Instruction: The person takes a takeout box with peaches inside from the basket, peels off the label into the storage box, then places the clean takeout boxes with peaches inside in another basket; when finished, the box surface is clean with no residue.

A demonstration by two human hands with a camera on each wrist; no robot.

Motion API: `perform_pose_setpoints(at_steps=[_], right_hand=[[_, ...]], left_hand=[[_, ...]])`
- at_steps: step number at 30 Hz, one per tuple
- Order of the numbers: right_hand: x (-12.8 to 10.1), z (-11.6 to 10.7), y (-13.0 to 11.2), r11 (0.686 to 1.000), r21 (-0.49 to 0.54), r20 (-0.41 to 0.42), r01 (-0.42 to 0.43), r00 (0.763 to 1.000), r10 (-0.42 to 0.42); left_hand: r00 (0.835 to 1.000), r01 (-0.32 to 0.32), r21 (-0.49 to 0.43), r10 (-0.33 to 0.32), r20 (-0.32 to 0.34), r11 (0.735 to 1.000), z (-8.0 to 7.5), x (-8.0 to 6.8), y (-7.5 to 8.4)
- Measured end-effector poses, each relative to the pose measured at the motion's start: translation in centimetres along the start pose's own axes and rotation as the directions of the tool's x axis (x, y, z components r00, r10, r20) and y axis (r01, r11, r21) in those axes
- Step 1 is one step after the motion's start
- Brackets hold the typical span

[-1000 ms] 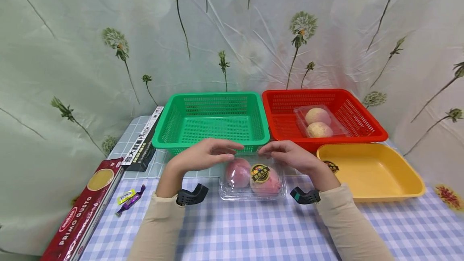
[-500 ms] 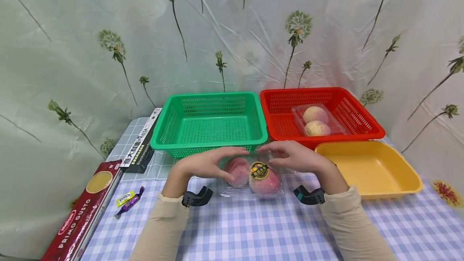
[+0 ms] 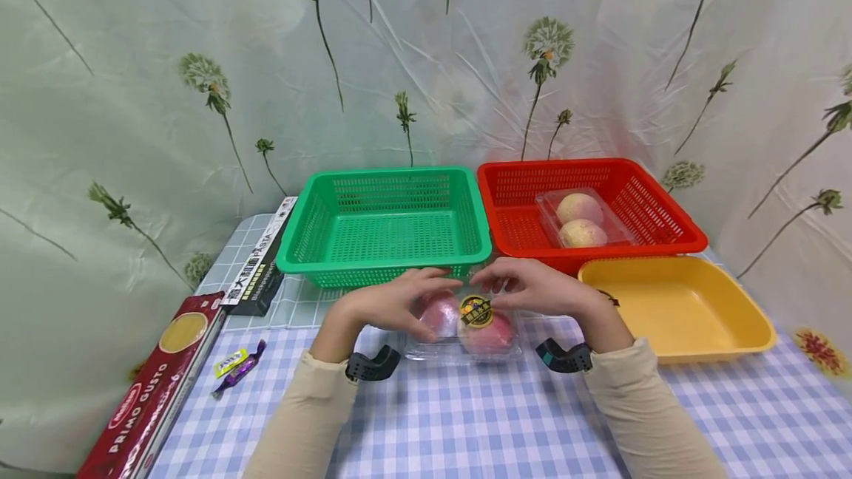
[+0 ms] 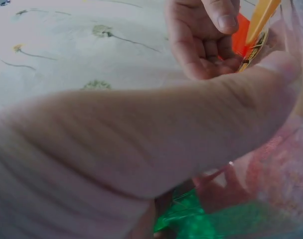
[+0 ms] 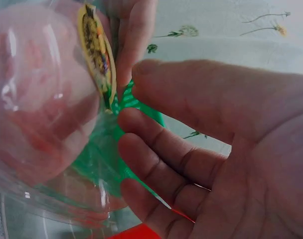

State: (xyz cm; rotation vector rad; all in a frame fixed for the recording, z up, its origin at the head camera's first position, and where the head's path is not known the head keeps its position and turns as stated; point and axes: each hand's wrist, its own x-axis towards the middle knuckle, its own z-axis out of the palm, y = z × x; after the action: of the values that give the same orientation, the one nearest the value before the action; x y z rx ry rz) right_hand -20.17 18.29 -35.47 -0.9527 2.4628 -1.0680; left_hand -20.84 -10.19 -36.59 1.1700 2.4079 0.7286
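Two baskets line the back edge of the worktop (image 3: 452, 427) in my head view: green basket (image 3: 386, 267) left, red basket (image 3: 652, 250) right, the latter holding pale peaches (image 3: 580, 208). A yellow tray (image 3: 685, 313) sits by the right edge; black pasta box (image 3: 262, 276) and red pasta packet (image 3: 156, 383) follow the left edge, a purple sweet (image 3: 239, 373) beside them. Mid-worktop lies the clear box of pink peaches (image 3: 433, 351), the green basket close behind it. Left hand (image 3: 394, 304) arches over its left end, right hand (image 3: 539, 289) over its right rear, digits spread. On the left wrist, the thumb blocks much of my view, its tip at the plastic. On the right, I see thumb and fingers parted near the lid; contact I can't tell.
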Motion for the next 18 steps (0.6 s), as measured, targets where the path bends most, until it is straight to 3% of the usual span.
perform_pose_setpoints(at_steps=[5, 18], right_hand=[[-0.3, 0.0, 0.2, 1.000, -0.028, -0.001, -0.001, 1.000, 0.000], [0.5, 0.8, 0.7, 0.997, -0.074, 0.011, 0.028, 1.000, -0.028]], left_hand=[[1.000, -0.002, 0.013, 0.002, -0.013, 1.000, 0.4, 0.6, 0.1], [0.999, 0.038, -0.108, -0.038, -0.003, 0.993, 1.1, 1.0, -1.1]])
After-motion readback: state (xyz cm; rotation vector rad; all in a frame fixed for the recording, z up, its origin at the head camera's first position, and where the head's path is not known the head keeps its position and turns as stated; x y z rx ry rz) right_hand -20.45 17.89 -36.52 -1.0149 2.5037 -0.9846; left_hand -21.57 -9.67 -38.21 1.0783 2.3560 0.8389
